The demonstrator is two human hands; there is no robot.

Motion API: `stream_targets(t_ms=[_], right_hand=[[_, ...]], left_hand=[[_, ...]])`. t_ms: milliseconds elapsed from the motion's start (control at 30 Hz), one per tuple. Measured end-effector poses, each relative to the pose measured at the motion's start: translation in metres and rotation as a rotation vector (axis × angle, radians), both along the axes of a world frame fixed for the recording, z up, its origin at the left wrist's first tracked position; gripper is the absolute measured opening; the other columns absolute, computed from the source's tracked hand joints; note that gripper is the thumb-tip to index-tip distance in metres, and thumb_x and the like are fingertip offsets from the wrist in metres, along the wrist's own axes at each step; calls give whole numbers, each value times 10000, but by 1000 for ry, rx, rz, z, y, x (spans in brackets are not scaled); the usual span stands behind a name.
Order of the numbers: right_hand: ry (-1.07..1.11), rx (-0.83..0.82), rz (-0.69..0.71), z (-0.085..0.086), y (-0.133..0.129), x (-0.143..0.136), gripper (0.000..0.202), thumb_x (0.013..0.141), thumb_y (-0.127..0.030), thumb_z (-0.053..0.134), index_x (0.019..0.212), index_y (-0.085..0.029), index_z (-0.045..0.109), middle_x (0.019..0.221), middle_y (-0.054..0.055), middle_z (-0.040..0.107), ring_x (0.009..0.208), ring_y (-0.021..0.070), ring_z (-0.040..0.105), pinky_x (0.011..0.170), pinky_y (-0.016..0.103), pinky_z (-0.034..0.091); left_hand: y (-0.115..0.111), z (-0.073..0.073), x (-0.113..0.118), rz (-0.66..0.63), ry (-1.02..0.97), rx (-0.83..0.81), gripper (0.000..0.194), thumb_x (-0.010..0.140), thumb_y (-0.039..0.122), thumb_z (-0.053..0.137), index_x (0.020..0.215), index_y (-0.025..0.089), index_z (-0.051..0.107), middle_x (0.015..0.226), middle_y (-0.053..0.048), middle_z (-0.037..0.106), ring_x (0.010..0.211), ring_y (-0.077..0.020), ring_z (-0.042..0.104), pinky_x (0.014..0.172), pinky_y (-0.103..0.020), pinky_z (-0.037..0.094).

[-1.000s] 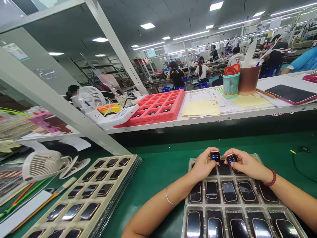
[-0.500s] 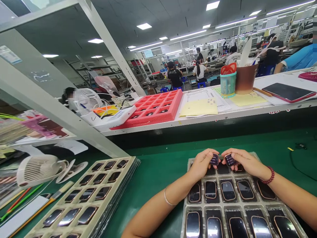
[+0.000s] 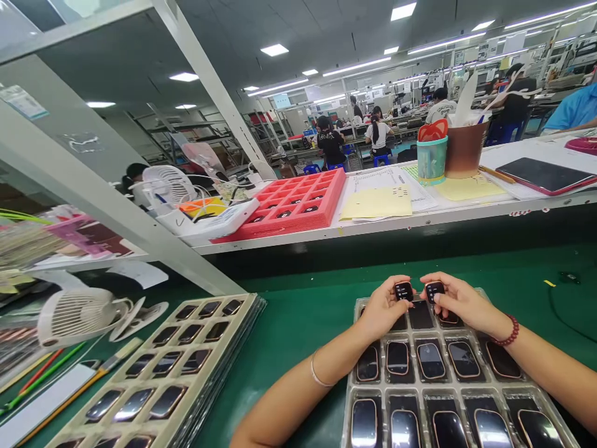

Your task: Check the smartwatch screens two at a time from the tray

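Note:
Above the far row of a clear plastic tray (image 3: 344,410), my left hand (image 3: 383,311) is closed on a smartwatch body (image 3: 403,290) with a lit screen. A second lit smartwatch body (image 3: 435,289) is gripped in my right hand (image 3: 459,305), its thumb lying on the lower part of the screen. The two watches are side by side, a small gap between them. Below them, the tray's compartments hold several dark-screened watch bodies (image 3: 431,361) with gold-coloured rims. One far compartment (image 3: 421,316) between my hands shows only a dark lining.
To the left stands a stack of trays (image 3: 205,348) with more watches, beside a brush (image 3: 124,351) and a small white fan (image 3: 77,314). A shelf (image 3: 373,227) crosses ahead, carrying a red foam tray (image 3: 321,214), papers, cups and a tablet (image 3: 550,173). A cable (image 3: 555,317) lies right.
Both watches have risen slightly and turned their screens more toward me. My thumbs have shifted down to the lower edges of the watches, and the screens show different content.

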State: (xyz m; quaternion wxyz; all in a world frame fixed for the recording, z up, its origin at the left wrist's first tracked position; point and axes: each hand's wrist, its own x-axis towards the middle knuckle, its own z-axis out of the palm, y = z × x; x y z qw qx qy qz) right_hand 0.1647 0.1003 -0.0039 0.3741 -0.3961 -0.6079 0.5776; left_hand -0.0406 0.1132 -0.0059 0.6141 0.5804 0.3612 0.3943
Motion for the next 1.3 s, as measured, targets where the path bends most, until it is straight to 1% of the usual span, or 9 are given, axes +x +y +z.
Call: stream_targets(t_ms=[67,200,300,367,467,633,833,1067,1300], right_hand=[[-1,2,0,0,-1,-1,388,795,-205,549,1172,-230,462,970,31,614,620,102,547,560,248,467],[-24,11,36,1,-3,-2,418,767,-151,531,1175,-225,472,993,41,601,691,123,583,566,248,468],[-53,36,60,2,-3,-1,341,793,-178,516,1134,-202,505,991,54,610,736,140,611,575,248,479],[-95,36,56,2,-2,0,284,829,-215,486,1109,-185,526,905,48,626,669,129,604,535,239,469],[-121,29,60,1,-1,1,265,855,-249,472,1102,-176,536,849,43,633,623,123,592,522,244,468],[-91,37,100,-2,0,1,247,863,-274,488,1085,-183,545,966,64,628,669,134,603,598,294,509],[-86,34,92,-3,0,1,228,863,-248,487,1070,-179,553,924,49,625,644,124,595,596,285,506],[-76,30,86,-4,0,1,241,864,-276,501,1077,-179,556,925,51,635,641,127,603,605,292,513],[-76,30,91,-3,0,1,238,864,-261,484,1079,-179,544,929,55,629,645,127,591,597,294,502]], left_hand=[[-1,1,1,-2,-13,-7,411,701,105,607,1097,169,517,947,-51,639,777,-119,613,747,-256,472],[-3,3,1,-18,-3,-3,420,685,45,568,1086,160,519,932,-49,640,763,-109,599,791,-274,473],[-3,4,1,-21,-10,19,353,710,106,596,1055,154,537,899,-48,637,758,-117,592,758,-271,476],[-2,3,0,-32,9,24,256,757,190,592,1006,141,561,838,-47,635,675,-108,578,695,-266,473],[-2,3,-1,-36,37,28,237,778,262,597,975,132,575,809,-53,637,621,-103,563,646,-260,459],[-2,2,-1,-20,39,23,245,769,273,612,970,138,576,808,-54,638,640,-112,566,645,-262,460],[-2,3,0,-24,45,16,247,765,269,613,972,138,577,803,-48,638,637,-109,566,640,-255,458],[-2,3,-1,-22,54,17,240,764,252,607,971,135,577,800,-51,644,631,-110,569,635,-257,460],[-3,5,0,-12,70,17,237,762,247,607,969,137,578,797,-47,643,613,-102,562,623,-249,456]])
